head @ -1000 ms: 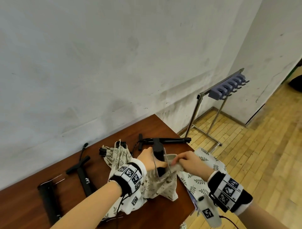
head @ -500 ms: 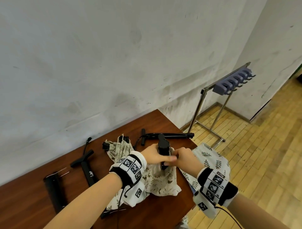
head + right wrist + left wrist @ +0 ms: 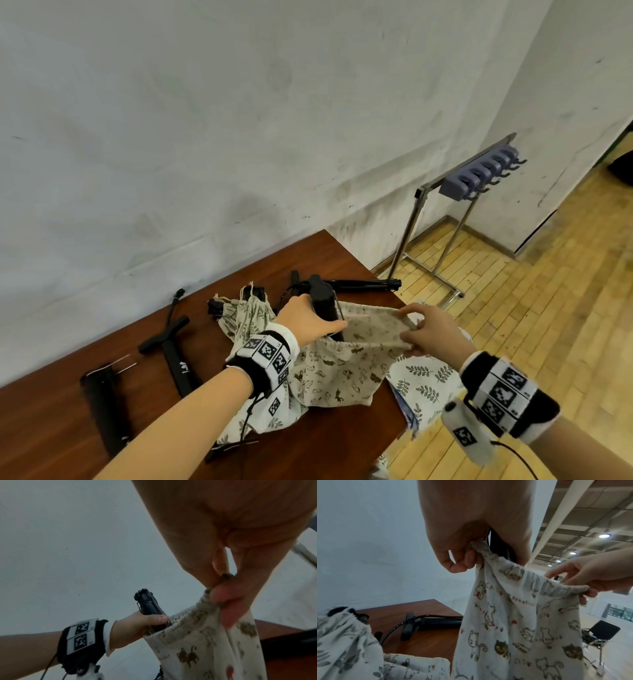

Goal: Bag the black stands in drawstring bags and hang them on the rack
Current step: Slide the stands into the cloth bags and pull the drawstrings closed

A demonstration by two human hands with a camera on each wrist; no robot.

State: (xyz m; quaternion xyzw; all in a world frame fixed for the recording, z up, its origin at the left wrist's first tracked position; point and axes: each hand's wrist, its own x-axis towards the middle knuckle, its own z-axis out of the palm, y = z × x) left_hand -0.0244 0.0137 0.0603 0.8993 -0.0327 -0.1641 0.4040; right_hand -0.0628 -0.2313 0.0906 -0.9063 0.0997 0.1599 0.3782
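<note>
Fingers and thumb of the left hand (image 3: 305,322) curl round a folded black stand (image 3: 323,306), a slim rod-like piece held upright with its lower end inside the mouth of a cream cotton drawstring bag printed with small cats (image 3: 337,368); in the left wrist view the lower fingers (image 3: 462,562) of that hand also pinch the gathered hem at the bag's near corner. Opposite, the right hand (image 3: 430,330) pinches the other side of the hem between thumb and fingertips (image 3: 223,597), so the bag's mouth is stretched wide between the two hands. About half of the black stand rises above the hem, its ribbed top clear of the cloth in the right wrist view. The bag's body hangs down and its bottom rests on the dark reddish-brown wooden table (image 3: 325,260), near the right edge. Just left of it lies a second cloth bag with a grey leaf print (image 3: 251,313), its mouth drawn tight with something black showing at the opening. Another leaf-print cloth (image 3: 426,385) droops over the table's right edge beneath the right wrist. Behind the hands a long black stand with a cord (image 3: 359,284) lies flat along the far edge of the table. Further left lie a black T-shaped stand (image 3: 171,349) and a black bar-shaped stand (image 3: 108,406), well apart from the bags. Off to the right, on the pale wooden floor, stands a metal rack with a row of blue-grey hooks (image 3: 479,174).
</note>
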